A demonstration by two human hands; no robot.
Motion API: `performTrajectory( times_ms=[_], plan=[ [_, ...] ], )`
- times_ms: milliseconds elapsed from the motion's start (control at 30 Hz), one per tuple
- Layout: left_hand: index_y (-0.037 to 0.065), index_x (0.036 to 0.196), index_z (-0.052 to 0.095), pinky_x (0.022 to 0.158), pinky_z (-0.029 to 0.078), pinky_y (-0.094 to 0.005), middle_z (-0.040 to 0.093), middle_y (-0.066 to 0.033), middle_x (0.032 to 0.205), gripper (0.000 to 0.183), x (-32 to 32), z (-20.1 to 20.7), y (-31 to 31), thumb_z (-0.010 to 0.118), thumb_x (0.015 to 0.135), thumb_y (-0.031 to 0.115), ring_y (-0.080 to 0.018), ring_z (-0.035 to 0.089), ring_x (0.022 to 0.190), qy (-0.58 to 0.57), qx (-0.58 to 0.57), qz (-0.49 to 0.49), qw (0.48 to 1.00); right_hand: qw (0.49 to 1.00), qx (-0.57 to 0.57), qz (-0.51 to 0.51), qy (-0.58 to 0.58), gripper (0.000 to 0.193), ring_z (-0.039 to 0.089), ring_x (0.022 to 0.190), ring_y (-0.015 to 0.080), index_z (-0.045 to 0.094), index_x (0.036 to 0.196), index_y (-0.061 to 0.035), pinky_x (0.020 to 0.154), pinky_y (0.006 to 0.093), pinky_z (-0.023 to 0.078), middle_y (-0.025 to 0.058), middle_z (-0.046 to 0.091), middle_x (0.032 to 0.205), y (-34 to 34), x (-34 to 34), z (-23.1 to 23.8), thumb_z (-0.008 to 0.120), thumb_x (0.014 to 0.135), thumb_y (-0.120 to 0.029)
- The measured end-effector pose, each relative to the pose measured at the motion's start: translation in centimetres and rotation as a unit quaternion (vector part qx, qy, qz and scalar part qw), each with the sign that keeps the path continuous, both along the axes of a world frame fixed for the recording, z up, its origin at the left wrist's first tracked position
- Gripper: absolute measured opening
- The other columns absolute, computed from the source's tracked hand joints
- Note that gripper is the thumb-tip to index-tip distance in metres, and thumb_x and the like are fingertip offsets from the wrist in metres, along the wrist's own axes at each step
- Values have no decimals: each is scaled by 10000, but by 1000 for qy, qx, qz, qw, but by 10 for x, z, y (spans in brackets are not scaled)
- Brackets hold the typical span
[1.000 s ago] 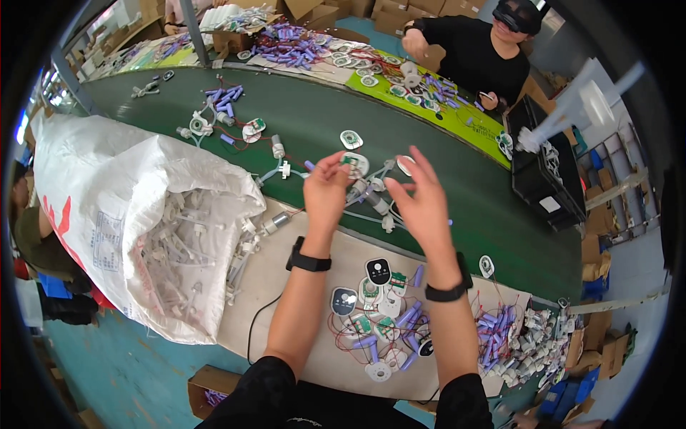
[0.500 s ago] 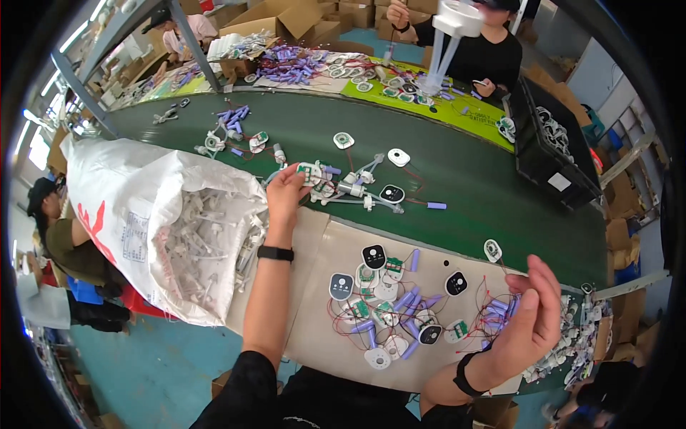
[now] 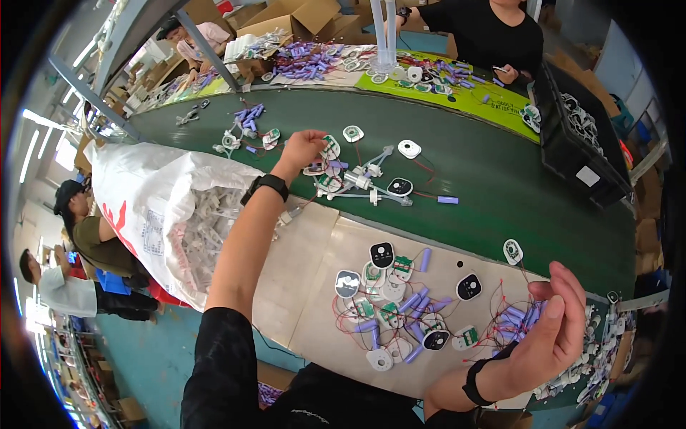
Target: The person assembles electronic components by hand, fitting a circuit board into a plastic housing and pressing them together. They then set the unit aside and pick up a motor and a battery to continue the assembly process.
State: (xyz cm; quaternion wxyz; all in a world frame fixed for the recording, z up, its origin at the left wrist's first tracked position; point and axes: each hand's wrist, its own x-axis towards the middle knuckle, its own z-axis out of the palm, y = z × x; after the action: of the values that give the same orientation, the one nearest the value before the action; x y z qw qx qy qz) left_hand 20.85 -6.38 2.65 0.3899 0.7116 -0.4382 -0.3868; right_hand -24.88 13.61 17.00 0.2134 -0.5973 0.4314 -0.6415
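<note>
My left hand [image 3: 304, 151] reaches over the green belt [image 3: 486, 179]. It is closed on the edge of a white-rimmed round part with a green circuit board [image 3: 330, 147]. Just beneath lie grey-white tube fittings [image 3: 361, 179], more boards and red wires. A white cover with a black panel [image 3: 400, 187] lies to their right, wired to a purple battery cell [image 3: 448, 200]. My right hand [image 3: 550, 329] is open at the right end of the beige board [image 3: 307, 286], fingers stretched, beside a heap of purple cells with red wires [image 3: 516, 319]. Its palm side is partly hidden.
A white woven sack [image 3: 136, 189] of clear plastic fittings leans at the left. On the beige board lie black-panelled covers [image 3: 382, 254], boards and cells. A black crate [image 3: 582, 168] stands far right. Across the belt, a person in black [image 3: 486, 36] works.
My left hand has risen a little farther over the belt and now lifts the circuit-board part by its edge. My right hand stays nearly still. The whole view has shifted slightly.
</note>
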Motion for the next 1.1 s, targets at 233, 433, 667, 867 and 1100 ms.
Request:
performTrajectory(
  times_ms=[233,433,667,867,1100],
  plan=[
    [36,1083,745,711,602,-334,757,-94,947,310,36,-8,-4,713,912,293,-152,714,748,-207,-47,-33,977,1000,1,7,9,251,633,886,204,653,1141,98,799,301,521,227,651,1227,0,3,1,512,1021,-72],
    [42,845,754,705,593,-399,756,-125,900,328,2,23,35,682,855,362,-334,711,707,-333,175,-274,885,1000,3,1,28,249,636,893,202,656,1142,95,806,303,525,226,652,1226,1,5,0,520,1019,-73],
    [72,1029,765,934,526,-429,739,-157,1037,426,19,-34,34,796,724,367,-357,664,1034,-401,48,-199,893,999,16,11,37,230,641,872,197,671,1116,92,802,304,526,228,659,1203,3,13,2,536,1008,-59],
    [61,1014,736,961,482,-405,719,-163,1023,565,20,-36,20,874,621,442,-340,608,1115,-487,45,-203,848,999,15,8,49,222,649,866,208,673,1115,89,799,314,536,235,658,1198,3,14,1,545,1003,-55],
    [16,1106,674,698,552,-291,699,-55,875,407,11,31,36,845,805,230,-143,688,825,-309,19,-137,941,999,-4,4,51,181,676,831,244,683,1066,98,741,321,577,256,670,1118,1,18,3,589,965,-19]
  ],
)
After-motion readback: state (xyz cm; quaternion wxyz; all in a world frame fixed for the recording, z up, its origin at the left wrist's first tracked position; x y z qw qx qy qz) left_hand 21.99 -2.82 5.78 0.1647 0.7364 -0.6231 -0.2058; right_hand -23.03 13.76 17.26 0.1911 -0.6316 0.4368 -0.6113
